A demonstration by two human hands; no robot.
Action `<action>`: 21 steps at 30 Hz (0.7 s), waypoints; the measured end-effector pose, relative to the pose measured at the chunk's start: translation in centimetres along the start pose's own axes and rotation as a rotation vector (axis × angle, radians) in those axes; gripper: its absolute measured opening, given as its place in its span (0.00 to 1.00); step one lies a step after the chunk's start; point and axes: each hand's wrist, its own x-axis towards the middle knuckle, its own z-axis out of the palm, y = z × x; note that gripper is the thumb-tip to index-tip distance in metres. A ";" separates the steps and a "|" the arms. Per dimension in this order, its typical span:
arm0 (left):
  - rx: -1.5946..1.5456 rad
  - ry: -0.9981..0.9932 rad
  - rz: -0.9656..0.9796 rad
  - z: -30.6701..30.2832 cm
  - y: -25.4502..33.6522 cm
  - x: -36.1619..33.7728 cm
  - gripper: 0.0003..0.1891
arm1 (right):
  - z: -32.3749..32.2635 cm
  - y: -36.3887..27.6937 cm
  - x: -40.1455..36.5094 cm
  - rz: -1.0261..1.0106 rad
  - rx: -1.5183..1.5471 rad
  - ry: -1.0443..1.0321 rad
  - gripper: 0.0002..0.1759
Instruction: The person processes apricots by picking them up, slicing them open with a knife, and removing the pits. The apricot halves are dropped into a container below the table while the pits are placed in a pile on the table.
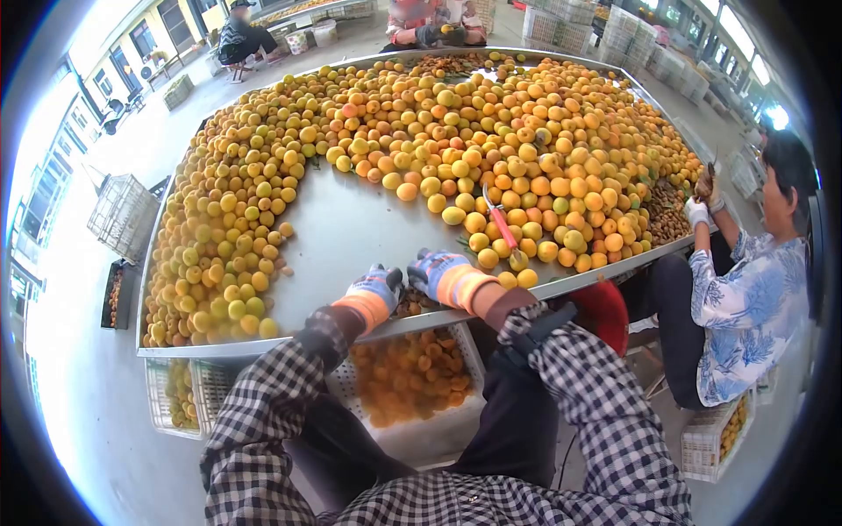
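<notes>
My left hand (377, 287), in a grey-blue glove with an orange cuff, is at the near edge of a metal-topped table (338, 230). Close beside it, my right hand (436, 273) wears a matching glove. Both lie low over the table with slightly bent, parted fingers, and no fruit shows in either. A small heap of brown bits (412, 304), perhaps pits, sits between and below them. A knife with a red handle (503, 228) and curved blade rests on the apricots (561, 188) beyond my right hand. Below the edge, a white crate (438, 427) holds orange fruit pieces (410, 379).
A person (745, 289) in a blue-and-white top sits at the right, gloved hands near a brown pile (668, 215). Another person (434, 26) works across the table. Crates (189, 394) stand beneath the left side, and stacked crates (627, 39) behind.
</notes>
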 end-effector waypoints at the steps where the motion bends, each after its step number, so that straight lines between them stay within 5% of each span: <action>1: 0.016 -0.066 -0.017 -0.3 0.8 -1.0 0.16 | 0.1 -0.3 -1.3 0.022 -0.008 -0.010 0.16; 6: -0.128 0.102 -0.017 2.9 0.4 -0.4 0.14 | 2.1 -2.0 -3.5 0.101 0.103 0.042 0.16; 11: -0.625 -0.049 -0.317 7.5 -3.4 5.7 0.15 | 3.0 -4.4 0.0 0.303 0.306 0.004 0.19; 13: -0.825 -0.176 -0.484 4.3 -0.9 3.5 0.16 | 3.0 -4.9 0.9 0.387 0.413 0.011 0.21; 15: -1.612 -0.064 -0.410 3.6 -0.2 1.8 0.17 | 2.4 -5.5 1.1 0.362 0.436 -0.062 0.22; 17: -1.911 -0.132 -0.368 5.9 -1.7 4.4 0.17 | 4.8 -5.3 3.1 0.553 0.694 0.218 0.24; 19: -2.206 -0.221 -0.309 5.8 -0.5 4.0 0.17 | 3.8 -5.2 2.6 0.612 0.827 0.252 0.25; 21: -2.162 0.346 -0.271 3.2 4.2 1.7 0.17 | 3.1 -4.1 2.1 0.538 0.750 0.431 0.23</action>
